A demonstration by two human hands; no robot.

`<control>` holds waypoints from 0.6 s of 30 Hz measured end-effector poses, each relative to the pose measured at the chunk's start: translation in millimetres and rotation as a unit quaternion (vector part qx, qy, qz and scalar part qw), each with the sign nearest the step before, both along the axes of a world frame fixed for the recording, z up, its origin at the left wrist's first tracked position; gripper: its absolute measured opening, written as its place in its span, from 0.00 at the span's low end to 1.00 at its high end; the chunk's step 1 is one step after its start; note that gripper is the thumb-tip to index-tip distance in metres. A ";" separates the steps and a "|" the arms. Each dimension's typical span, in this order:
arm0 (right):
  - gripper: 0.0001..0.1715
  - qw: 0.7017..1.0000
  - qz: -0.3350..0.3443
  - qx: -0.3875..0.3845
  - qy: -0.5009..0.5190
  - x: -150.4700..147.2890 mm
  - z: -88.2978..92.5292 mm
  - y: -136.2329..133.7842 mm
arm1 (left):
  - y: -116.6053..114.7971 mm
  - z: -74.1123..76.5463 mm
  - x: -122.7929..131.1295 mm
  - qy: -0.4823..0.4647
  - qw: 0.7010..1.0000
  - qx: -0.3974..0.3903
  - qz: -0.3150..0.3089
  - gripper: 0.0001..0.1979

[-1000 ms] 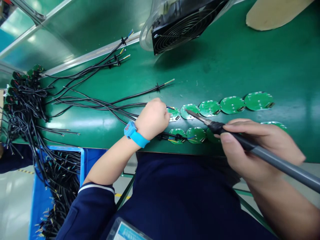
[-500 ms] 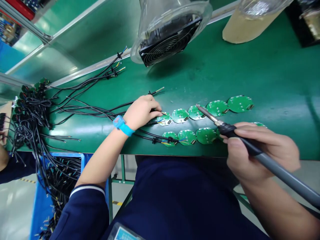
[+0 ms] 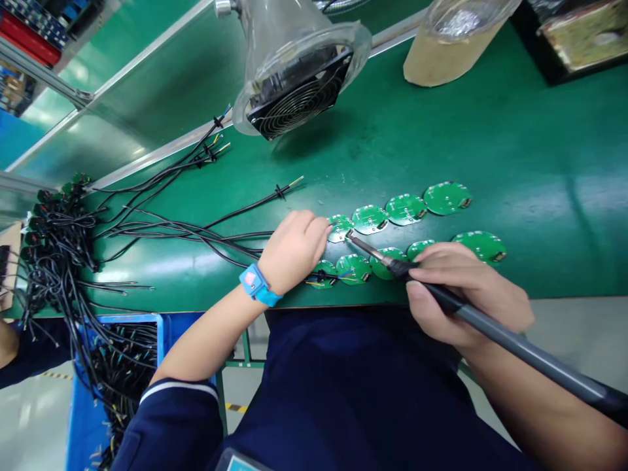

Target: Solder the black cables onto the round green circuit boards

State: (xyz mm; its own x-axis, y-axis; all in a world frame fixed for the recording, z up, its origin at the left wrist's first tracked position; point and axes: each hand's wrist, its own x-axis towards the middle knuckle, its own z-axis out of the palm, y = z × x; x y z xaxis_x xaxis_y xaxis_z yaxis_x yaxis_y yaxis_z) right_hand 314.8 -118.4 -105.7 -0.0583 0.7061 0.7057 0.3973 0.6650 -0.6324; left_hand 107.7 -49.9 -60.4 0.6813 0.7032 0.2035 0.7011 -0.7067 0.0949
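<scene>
My left hand point(image 3: 297, 248), in a blue wrist strap point(image 3: 258, 286), is closed in a pinch at the left edge of a round green circuit board point(image 3: 339, 226). A black cable point(image 3: 245, 237) runs under this hand, and thin wire ends show faintly at the fingertips. My right hand point(image 3: 471, 294) grips a soldering iron point(image 3: 436, 297) like a pen. Its tip is at the lower right edge of that same board; contact is not clear. More boards point(image 3: 405, 209) continue the upper row. In the lower row, cable ends with coloured wires lie over the leftmost boards point(image 3: 354, 268).
A clear fume hood with a black fan point(image 3: 299, 98) hangs over the bench point(image 3: 540, 196). Behind stands a beige container point(image 3: 439, 59). Bundled black cables point(image 3: 59, 229) lie at left, above a blue bin point(image 3: 81, 418) of cables. Another person's arm point(image 3: 7, 343) shows at far left.
The view has shifted. My left hand has moved right along the upper row and now covers its first board. The iron's tip has come down and left to the board beside my left fingers.
</scene>
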 end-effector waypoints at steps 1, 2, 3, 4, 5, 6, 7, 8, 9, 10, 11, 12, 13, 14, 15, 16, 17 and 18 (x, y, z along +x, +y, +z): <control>0.12 1.000 0.006 -0.013 -0.008 0.5 -0.2 -0.2 | -0.3 -3.7 1.6 0.023 1.000 0.007 -0.003 0.15; 0.11 0.999 0.008 -0.028 -0.015 0.7 -0.3 -0.6 | 0.0 -6.8 2.3 0.042 0.999 0.013 -0.006 0.16; 0.10 0.999 0.009 -0.040 -0.021 0.7 -0.3 -1.1 | 0.7 -8.9 2.4 0.057 0.998 0.017 -0.011 0.16; 0.09 0.999 0.007 -0.048 -0.024 0.5 0.0 -1.4 | 1.6 -10.2 2.0 0.068 0.997 0.016 -0.016 0.16; 0.09 0.998 0.006 -0.049 -0.028 0.1 0.5 -1.7 | 2.4 -10.8 1.6 0.074 0.997 0.011 -0.021 0.15; 0.09 0.999 0.003 -0.044 -0.030 -0.4 1.1 -1.8 | 3.1 -10.9 1.1 0.076 0.997 0.002 -0.025 0.15; 0.10 0.999 -0.003 -0.036 -0.031 -1.1 1.8 -1.7 | 3.6 -10.6 0.8 0.074 0.997 -0.010 -0.028 0.15; 0.11 0.999 -0.007 -0.026 -0.032 -1.8 2.4 -1.4 | 3.9 -10.2 0.7 0.070 0.997 -0.023 -0.028 0.15; 0.12 0.999 -0.011 -0.015 -0.032 -2.6 2.9 -1.1 | 4.1 -9.7 0.7 0.062 0.997 -0.033 -0.026 0.15; 0.12 0.999 -0.013 -0.007 -0.032 -3.3 3.3 -0.6 | 4.2 -9.3 1.0 0.054 0.997 -0.041 -0.023 0.15; 0.12 0.999 -0.015 -0.002 -0.032 -3.9 3.6 -0.2 | 4.3 -9.0 1.3 0.046 0.998 -0.046 -0.021 0.16; 0.12 0.999 -0.013 0.000 -0.032 -4.4 3.7 0.2 | 4.3 -8.8 1.7 0.039 0.998 -0.050 -0.019 0.16; 0.13 0.999 -0.011 0.000 -0.032 -4.8 3.8 0.6 | 4.3 -8.7 2.0 0.034 0.998 -0.052 -0.019 0.16; 0.12 0.999 -0.009 -0.002 -0.034 -5.1 4.0 1.0 | 4.3 -8.8 2.2 0.030 0.998 -0.055 -0.019 0.15; 0.12 0.999 -0.009 -0.004 -0.036 -5.4 4.2 1.3 | 4.4 -9.0 2.4 0.028 0.998 -0.056 -0.018 0.15; 0.12 0.999 -0.009 -0.006 -0.039 -5.5 4.5 1.5 | 4.5 -9.3 2.5 0.027 0.998 -0.058 -0.016 0.14; 0.11 0.999 -0.010 -0.010 -0.042 -5.6 4.8 1.6 | 4.6 -9.7 2.5 0.027 0.998 -0.060 -0.014 0.14; 0.11 0.999 -0.012 -0.015 -0.047 -5.6 5.1 1.7 | 4.8 -10.3 2.5 0.026 0.998 -0.061 -0.012 0.13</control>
